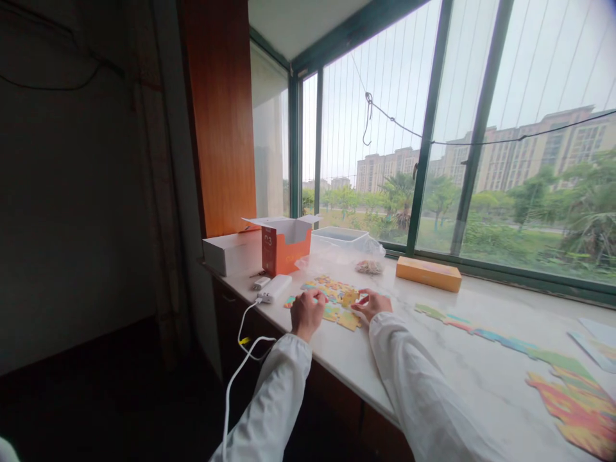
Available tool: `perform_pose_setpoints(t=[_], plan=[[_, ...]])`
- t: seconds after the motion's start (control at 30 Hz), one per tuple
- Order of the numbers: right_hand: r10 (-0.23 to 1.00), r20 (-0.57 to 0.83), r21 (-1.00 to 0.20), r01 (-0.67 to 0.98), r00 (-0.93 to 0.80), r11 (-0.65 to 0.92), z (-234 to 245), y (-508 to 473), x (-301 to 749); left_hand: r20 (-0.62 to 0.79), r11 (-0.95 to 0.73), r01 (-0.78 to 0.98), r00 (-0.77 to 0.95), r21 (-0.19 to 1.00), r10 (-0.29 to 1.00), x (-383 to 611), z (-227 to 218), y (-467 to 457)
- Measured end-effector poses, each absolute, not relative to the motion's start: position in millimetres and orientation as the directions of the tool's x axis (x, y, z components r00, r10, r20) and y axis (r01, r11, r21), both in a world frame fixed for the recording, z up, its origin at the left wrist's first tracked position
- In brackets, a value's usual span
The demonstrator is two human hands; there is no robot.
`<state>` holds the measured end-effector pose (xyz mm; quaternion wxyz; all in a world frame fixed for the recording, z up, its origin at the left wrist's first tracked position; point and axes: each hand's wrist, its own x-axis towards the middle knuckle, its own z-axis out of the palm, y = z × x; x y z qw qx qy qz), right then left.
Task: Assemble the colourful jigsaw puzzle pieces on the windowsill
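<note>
Loose jigsaw puzzle pieces in yellow, orange and teal lie spread on the white marbled counter. My right hand pinches a yellow puzzle piece between thumb and fingers, over the pile's right side. Just left of it, my left hand is closed with its fingers curled in, above the pile's near left part. Whatever it may hold is hidden by the fingers. To the right, a joined strip of puzzle runs toward a larger red and orange puzzle section.
Behind the pieces stand an open orange box, a white box and a clear plastic bag. A yellow box sits by the window. A white power strip with a cable hangs over the left edge.
</note>
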<state>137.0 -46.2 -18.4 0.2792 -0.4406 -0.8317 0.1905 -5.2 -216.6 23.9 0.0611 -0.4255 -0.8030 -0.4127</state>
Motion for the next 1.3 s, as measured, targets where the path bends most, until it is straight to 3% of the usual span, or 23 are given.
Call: perform_pose_setpoints(t=[0.23, 0.37, 0.53, 0.87, 1.3], plan=[[0.833, 0.277, -0.549, 0.632, -0.480, 0.547, -20, -44, 138, 0.436, 0.322, 0.802, -0.557, 0.502, 0.707, -4, 66, -156], [0.845, 0.258, -0.541, 0.654, -0.469, 0.529, -22, -40, 137, 0.456, 0.388, 0.808, -0.576, 0.444, 0.678, -13, 48, -140], [0.856, 0.211, -0.546, 0.669, -0.472, 0.504, -24, -36, 139, 0.367, 0.456, 0.773, -0.619, 0.442, 0.694, -28, 18, -139], [0.881, 0.249, -0.513, 0.716, -0.403, 0.473, -24, -44, 144, 0.354, 0.256, 0.898, -0.385, 0.358, 0.853, -31, 6, -135], [0.824, 0.304, -0.408, 0.716, -0.479, 0.567, -29, -45, 147, 0.296, 0.253, 0.896, -0.369, 0.364, 0.881, -33, 5, -134]])
